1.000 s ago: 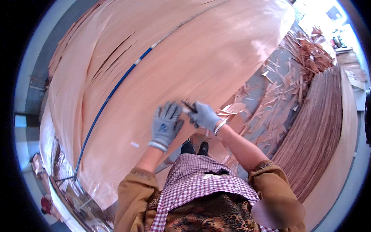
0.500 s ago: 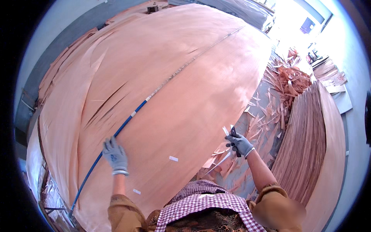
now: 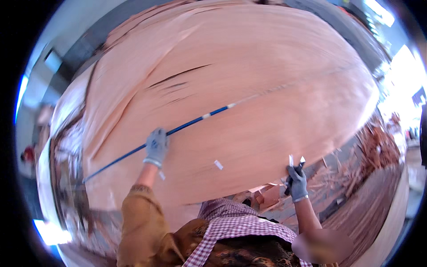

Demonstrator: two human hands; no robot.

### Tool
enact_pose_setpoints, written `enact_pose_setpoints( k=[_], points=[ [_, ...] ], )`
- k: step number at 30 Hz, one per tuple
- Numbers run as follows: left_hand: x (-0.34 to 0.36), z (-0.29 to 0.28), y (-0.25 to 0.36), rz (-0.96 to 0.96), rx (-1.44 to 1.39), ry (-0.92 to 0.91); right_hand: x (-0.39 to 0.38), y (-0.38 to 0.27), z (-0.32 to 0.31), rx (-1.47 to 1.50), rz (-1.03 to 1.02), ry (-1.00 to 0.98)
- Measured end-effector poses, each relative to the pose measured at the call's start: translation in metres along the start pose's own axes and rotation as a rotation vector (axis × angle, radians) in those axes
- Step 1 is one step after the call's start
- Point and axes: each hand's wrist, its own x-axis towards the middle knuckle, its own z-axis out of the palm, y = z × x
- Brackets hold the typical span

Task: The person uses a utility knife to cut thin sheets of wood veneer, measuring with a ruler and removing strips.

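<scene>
Head view: the person's left hand [image 3: 156,144] is folded over the blue stick [image 3: 195,123], where half a second ago its fingers lay stretched across it. The fingertips are hidden and the hand is blurred, so I cannot tell whether it grips the stick or merely presses on it. The stick runs out to both sides of that hand, lying on the thin wood sheet [image 3: 267,127]. One white tag [image 3: 162,175] is just below the left hand; another [image 3: 218,165] lies to its right.

The right hand [image 3: 299,184] is closed around a dark tool [image 3: 302,164], with a white slip [image 3: 291,159] poking up beside it. The long pale strip seen beneath this hand earlier no longer shows. Wood scraps [image 3: 342,178] lie to its right.

The view has turned as well, so the stick slants less steeply. I judge that the left hand is handling the stick while the right carries the tool and slip.
</scene>
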Motion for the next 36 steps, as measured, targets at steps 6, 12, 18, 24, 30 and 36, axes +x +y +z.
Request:
enact_pose_setpoints(
  k=[6, 12, 18, 24, 30, 36],
  points=[
    [-0.023, -0.017, -0.007, -0.052, 0.013, -0.054, -0.018, 0.014, 0.010, 0.030, 0.173, 0.011],
    [-0.051, -0.046, 0.027, 0.029, 0.026, -0.131, -0.007, 0.047, -0.044, -0.040, 0.260, 0.091],
    [-0.033, -0.048, -0.006, -0.159, -0.465, -0.167, -0.004, 0.014, -0.016, -0.188, 0.397, 0.008],
    [-0.050, -0.038, -0.028, -0.220, -0.590, -0.071, -0.008, 0.013, -0.013, -0.157, 0.328, -0.086],
    [-0.055, -0.026, -0.047, 0.035, -0.333, -0.006, -0.001, -0.005, 0.029, -0.050, -0.037, -0.199],
    [-0.065, 0.017, -0.028, -0.072, -0.530, -0.137, 0.004, -0.005, 0.032, 0.046, -0.056, -0.236]
  ],
)
